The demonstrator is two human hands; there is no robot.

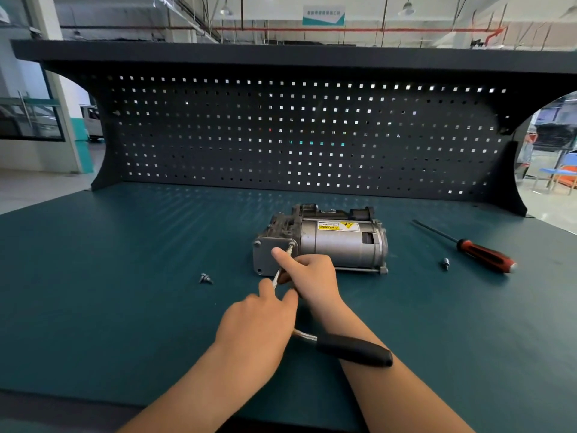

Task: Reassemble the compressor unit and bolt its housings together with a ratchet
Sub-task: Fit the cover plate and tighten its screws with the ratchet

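Observation:
The grey compressor unit (338, 245) lies on its side in the middle of the bench, its flat end plate (268, 259) facing me. A ratchet with a black handle (354, 350) carries a thin silver extension bar (276, 277) that reaches up to a bolt at the plate's upper right corner (291, 247). My right hand (313, 276) grips the bar, index finger stretched along it toward the bolt. My left hand (260, 323) holds the ratchet at its head, which the hand hides. The handle sticks out to the right under my right forearm.
One loose bolt (205, 279) lies left of the compressor, another (445, 263) to its right. A red-and-black screwdriver (485, 254) rests at the right. A dark pegboard wall (296, 135) closes the back of the teal bench (109, 292).

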